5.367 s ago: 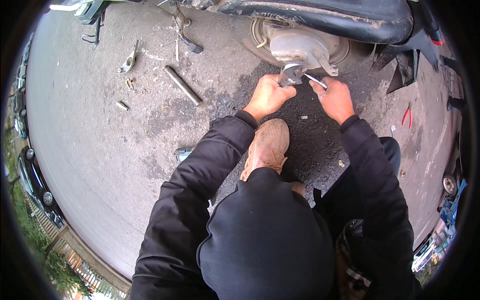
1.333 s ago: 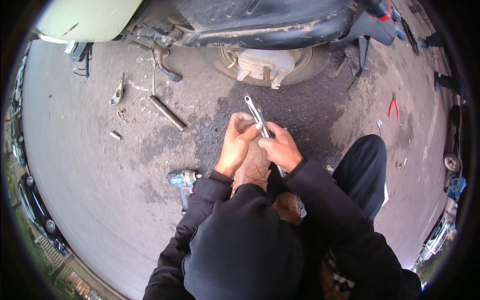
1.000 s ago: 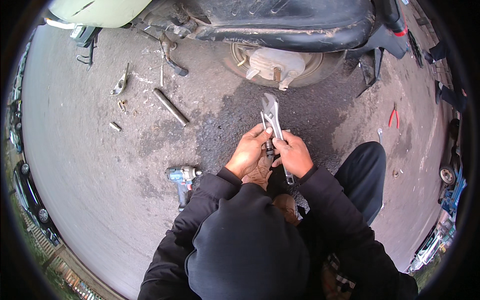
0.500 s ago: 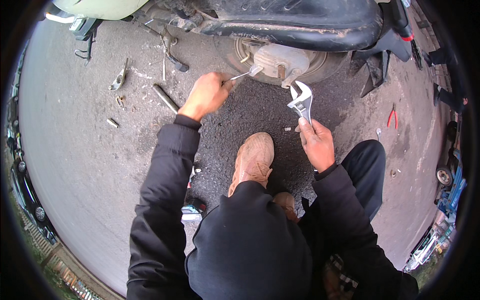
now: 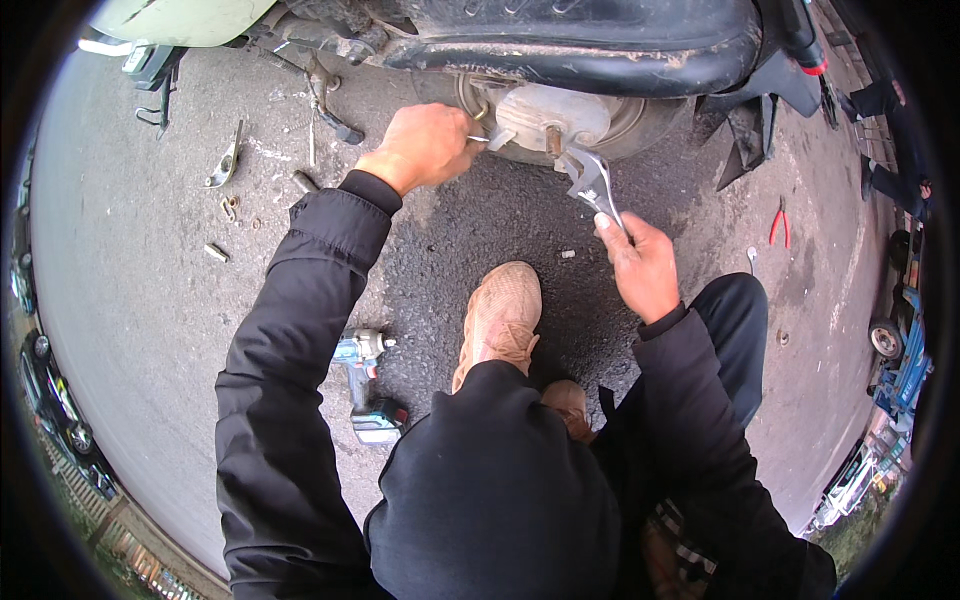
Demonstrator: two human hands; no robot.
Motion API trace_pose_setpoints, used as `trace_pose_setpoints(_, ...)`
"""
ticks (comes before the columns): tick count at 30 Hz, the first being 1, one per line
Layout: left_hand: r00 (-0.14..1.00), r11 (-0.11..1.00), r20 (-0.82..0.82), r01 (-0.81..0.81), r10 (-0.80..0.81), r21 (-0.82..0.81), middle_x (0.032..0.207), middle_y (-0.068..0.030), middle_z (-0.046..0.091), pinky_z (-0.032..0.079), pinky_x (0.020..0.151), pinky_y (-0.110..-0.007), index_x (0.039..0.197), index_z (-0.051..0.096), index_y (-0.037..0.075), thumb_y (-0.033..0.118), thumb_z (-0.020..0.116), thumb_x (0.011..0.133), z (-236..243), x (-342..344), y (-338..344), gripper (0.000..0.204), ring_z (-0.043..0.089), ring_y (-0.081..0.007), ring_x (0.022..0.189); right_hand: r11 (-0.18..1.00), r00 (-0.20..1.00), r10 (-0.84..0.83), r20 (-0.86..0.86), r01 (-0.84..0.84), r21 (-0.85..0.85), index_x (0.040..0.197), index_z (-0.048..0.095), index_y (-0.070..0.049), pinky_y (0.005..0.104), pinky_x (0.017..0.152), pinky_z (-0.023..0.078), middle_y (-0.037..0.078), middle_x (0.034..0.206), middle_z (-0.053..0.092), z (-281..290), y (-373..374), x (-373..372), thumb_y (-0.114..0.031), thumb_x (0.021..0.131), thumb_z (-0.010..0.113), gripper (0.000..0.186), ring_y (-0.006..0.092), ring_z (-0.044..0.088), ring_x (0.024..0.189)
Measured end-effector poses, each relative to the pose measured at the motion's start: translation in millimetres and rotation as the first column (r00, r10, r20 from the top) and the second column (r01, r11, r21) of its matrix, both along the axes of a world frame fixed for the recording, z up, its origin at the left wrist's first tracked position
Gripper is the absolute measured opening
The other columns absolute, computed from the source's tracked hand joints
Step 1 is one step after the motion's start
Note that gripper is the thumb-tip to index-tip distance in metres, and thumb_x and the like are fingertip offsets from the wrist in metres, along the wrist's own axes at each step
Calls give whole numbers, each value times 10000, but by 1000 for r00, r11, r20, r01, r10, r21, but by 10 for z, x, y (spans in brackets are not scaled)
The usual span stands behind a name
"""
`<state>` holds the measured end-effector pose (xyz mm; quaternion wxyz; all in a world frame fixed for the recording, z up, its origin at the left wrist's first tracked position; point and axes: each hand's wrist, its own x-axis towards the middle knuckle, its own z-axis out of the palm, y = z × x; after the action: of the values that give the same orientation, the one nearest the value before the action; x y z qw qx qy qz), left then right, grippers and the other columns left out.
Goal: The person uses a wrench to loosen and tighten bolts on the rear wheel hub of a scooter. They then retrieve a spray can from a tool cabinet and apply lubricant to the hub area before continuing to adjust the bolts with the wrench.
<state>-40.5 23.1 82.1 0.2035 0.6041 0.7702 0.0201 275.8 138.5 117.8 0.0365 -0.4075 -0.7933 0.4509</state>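
Observation:
My left hand is closed on a thin metal tool beside a pale tab at the left of the scooter's rear hub; what the rest of that tool looks like is hidden by my fingers. My right hand grips a silver adjustable wrench, jaws raised just below and right of the rusty axle stub; whether they touch it I cannot tell. The wheel sits under a dark, scuffed muffler. A blue cordless impact driver lies by my left forearm, next to my tan shoe.
On the asphalt lie a metal bracket, small fittings, a steel tube partly behind my left arm, red-handled pliers and a spanner. Parked cars line the left; a person's legs show at right.
From being together over my shoe, my hands have separated and moved up toward the hub. Over the last half second my left hand went further up and the wrench head rose toward the axle stub.

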Motion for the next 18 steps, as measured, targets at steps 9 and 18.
trace_pose_setpoints(9,993,999,-115,31,-34,-28,896,-198,766,599,813,-515,1045,802,124,374,703,900,68,2,106,305,747,-404,907,841,914,318,254,-395,369,901,702,-26,546,690,498,246,800,649,600,509,-279,-333,1043,666,340,496,641,823)
trace_pose_setpoints(18,994,998,-106,-23,18,-53,933,-229,776,611,845,-508,933,788,41,357,703,886,78,83,67,331,763,-409,920,788,861,366,353,-488,376,853,683,-45,574,690,518,234,789,680,549,551,-469,-396,1050,644,404,486,670,811)
